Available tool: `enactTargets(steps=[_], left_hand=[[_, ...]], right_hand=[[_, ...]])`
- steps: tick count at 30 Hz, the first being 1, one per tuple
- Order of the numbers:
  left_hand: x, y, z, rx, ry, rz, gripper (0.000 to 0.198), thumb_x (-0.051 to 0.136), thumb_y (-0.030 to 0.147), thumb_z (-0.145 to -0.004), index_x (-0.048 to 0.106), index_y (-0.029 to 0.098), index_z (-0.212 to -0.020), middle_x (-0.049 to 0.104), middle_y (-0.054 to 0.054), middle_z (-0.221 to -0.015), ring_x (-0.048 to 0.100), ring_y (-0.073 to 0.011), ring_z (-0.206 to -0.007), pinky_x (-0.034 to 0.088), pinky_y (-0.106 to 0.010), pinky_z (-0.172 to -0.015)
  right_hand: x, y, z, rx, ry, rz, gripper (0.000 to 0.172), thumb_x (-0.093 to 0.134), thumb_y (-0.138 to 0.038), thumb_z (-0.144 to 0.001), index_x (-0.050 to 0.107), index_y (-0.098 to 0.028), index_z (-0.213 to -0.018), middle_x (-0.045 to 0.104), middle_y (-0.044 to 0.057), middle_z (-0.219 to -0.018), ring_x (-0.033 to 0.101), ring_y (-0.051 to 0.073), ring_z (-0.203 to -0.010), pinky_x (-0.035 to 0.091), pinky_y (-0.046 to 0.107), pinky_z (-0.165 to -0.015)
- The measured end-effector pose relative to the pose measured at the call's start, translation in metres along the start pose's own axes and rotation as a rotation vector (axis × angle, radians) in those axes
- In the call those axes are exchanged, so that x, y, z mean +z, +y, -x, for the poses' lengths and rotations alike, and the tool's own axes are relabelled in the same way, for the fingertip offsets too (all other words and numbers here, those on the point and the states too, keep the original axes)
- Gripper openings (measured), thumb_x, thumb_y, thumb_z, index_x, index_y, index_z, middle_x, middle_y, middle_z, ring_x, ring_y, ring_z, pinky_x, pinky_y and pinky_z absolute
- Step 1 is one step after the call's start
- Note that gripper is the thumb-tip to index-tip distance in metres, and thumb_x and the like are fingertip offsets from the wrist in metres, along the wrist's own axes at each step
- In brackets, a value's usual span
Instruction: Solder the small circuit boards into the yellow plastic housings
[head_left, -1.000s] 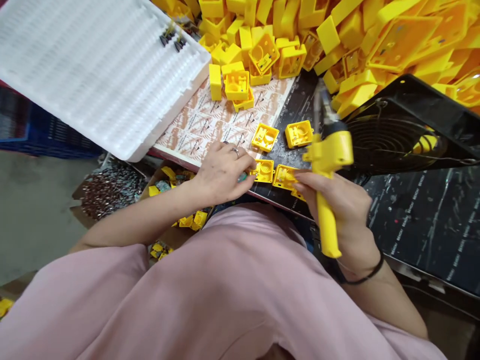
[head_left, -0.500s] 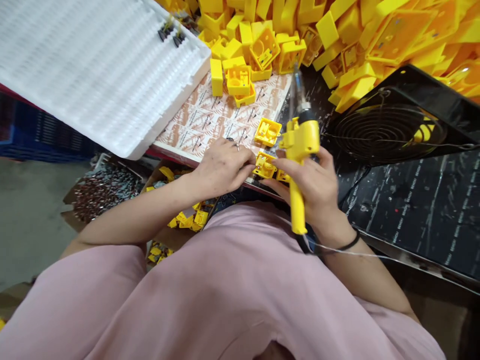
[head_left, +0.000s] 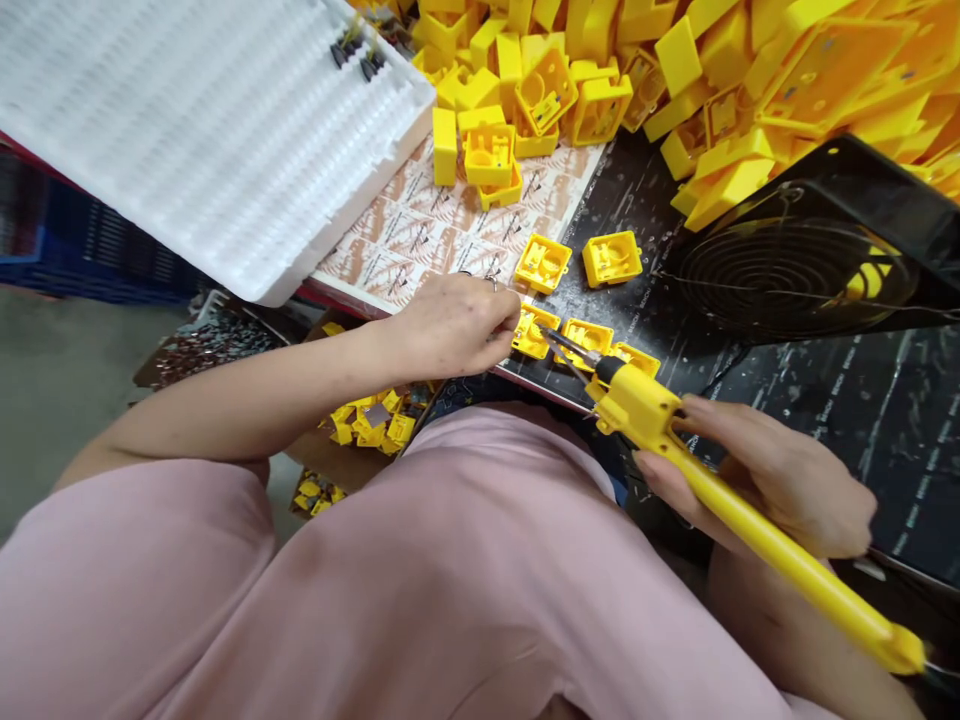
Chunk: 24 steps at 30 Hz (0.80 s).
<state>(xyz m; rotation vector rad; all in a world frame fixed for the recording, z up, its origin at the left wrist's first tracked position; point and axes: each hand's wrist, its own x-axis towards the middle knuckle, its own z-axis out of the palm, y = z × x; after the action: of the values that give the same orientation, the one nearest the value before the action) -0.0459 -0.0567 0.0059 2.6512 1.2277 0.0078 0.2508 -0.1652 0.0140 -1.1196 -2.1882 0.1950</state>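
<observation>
My left hand [head_left: 461, 325] is closed at the bench's front edge, its fingertips against a small open yellow housing [head_left: 533, 332]; whatever they pinch is too small to name. My right hand [head_left: 757, 470] grips a yellow soldering iron [head_left: 645, 405] with a black collar. The iron's metal tip points left into that same housing. Two more housings, one [head_left: 587, 343] beside it and another [head_left: 636, 358] farther right, sit partly behind the tool. Behind them stand two others, one on the left [head_left: 541, 264] and one on the right [head_left: 613, 259].
A white foam tray [head_left: 225, 140] lies at the back left, with black parts near its corner. Yellow housings are heaped [head_left: 705, 80] at the back. A black fan [head_left: 817, 240] stands on the right. Boxes of small parts [head_left: 371, 420] sit below the bench edge.
My right hand has moved right and toward me, swinging the iron from upright to pointing left, tip down at the housing. My left hand stays by the same housing.
</observation>
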Motion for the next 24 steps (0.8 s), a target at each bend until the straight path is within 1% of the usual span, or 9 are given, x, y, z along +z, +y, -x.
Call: enactTargets(steps=[3,6,9,11,13,16,19,21,24], left_hand=[[-0.005,0.004,-0.004,-0.037,-0.058,-0.054,0.021,0.053,0.025,-0.084,0.073,0.019,-0.087,0.073,-0.004,-0.074,0.072,-0.0225,-0.075,0.034,-0.031,-0.061],[-0.009,0.007,-0.007,-0.045,-0.115,-0.082,0.023,0.051,0.024,-0.084,0.074,0.019,-0.089,0.075,-0.005,-0.079,0.074,-0.0243,-0.08,0.035,-0.032,-0.061],[-0.011,0.008,-0.009,-0.044,-0.145,-0.093,0.025,0.05,0.025,-0.085,0.074,0.02,-0.091,0.076,-0.004,-0.08,0.074,-0.0246,-0.081,0.036,-0.032,-0.061],[-0.011,0.009,-0.009,-0.042,-0.149,-0.1,0.026,0.05,0.026,-0.086,0.075,0.02,-0.091,0.076,-0.004,-0.081,0.073,-0.0242,-0.08,0.036,-0.032,-0.06],[-0.011,0.009,-0.009,-0.042,-0.15,-0.104,0.026,0.051,0.026,-0.086,0.075,0.02,-0.091,0.076,-0.004,-0.08,0.073,-0.0237,-0.079,0.036,-0.032,-0.06],[-0.011,0.009,-0.009,-0.041,-0.151,-0.104,0.026,0.051,0.026,-0.086,0.075,0.02,-0.092,0.075,-0.004,-0.079,0.072,-0.0229,-0.078,0.036,-0.031,-0.06],[-0.013,0.01,-0.009,-0.041,-0.16,-0.116,0.026,0.05,0.026,-0.087,0.075,0.02,-0.093,0.075,-0.004,-0.079,0.071,-0.0228,-0.078,0.034,-0.031,-0.06],[-0.015,0.011,-0.009,-0.04,-0.174,-0.131,0.027,0.05,0.026,-0.088,0.076,0.02,-0.093,0.074,-0.005,-0.08,0.071,-0.0234,-0.079,0.032,-0.032,-0.059],[-0.018,0.011,-0.009,-0.053,-0.191,-0.15,0.028,0.049,0.027,-0.089,0.076,0.02,-0.093,0.074,-0.005,-0.081,0.071,-0.0242,-0.079,0.027,-0.032,-0.057]], right_hand=[[0.01,-0.001,-0.01,-0.099,0.001,-0.11,0.026,0.078,-0.023,-0.094,0.066,-0.02,-0.118,0.079,0.004,-0.088,0.079,0.017,-0.078,0.067,0.026,-0.078],[0.011,0.001,-0.013,-0.087,-0.058,-0.142,0.009,0.073,-0.028,-0.098,0.068,-0.02,-0.1,0.078,0.003,-0.083,0.078,0.016,-0.076,0.066,0.025,-0.073],[0.01,0.002,-0.017,-0.088,-0.12,-0.12,0.015,0.068,-0.031,-0.101,0.069,-0.021,-0.089,0.078,0.004,-0.081,0.077,0.015,-0.073,0.066,0.024,-0.071],[0.009,0.003,-0.023,-0.12,-0.132,-0.114,0.014,0.069,-0.029,-0.101,0.069,-0.02,-0.09,0.078,0.004,-0.082,0.078,0.015,-0.074,0.067,0.025,-0.075],[0.008,0.002,-0.028,-0.171,-0.118,-0.125,0.009,0.076,-0.023,-0.096,0.068,-0.019,-0.095,0.079,0.005,-0.085,0.078,0.015,-0.076,0.067,0.025,-0.077],[0.002,0.0,-0.033,-0.236,-0.096,-0.151,0.021,0.084,-0.015,-0.087,0.067,-0.018,-0.099,0.079,0.006,-0.086,0.077,0.015,-0.076,0.066,0.025,-0.074],[-0.006,-0.003,-0.032,-0.127,-0.151,-0.137,0.007,0.074,-0.023,-0.097,0.069,-0.02,-0.094,0.077,0.004,-0.084,0.077,0.015,-0.079,0.065,0.027,-0.077],[-0.01,-0.006,-0.03,-0.028,-0.188,-0.107,0.017,0.066,-0.029,-0.103,0.069,-0.02,-0.09,0.076,0.005,-0.083,0.077,0.016,-0.081,0.065,0.027,-0.078],[-0.013,-0.008,-0.029,-0.023,-0.229,-0.099,0.019,0.065,-0.031,-0.104,0.07,-0.02,-0.09,0.076,0.004,-0.084,0.076,0.015,-0.081,0.064,0.026,-0.078]])
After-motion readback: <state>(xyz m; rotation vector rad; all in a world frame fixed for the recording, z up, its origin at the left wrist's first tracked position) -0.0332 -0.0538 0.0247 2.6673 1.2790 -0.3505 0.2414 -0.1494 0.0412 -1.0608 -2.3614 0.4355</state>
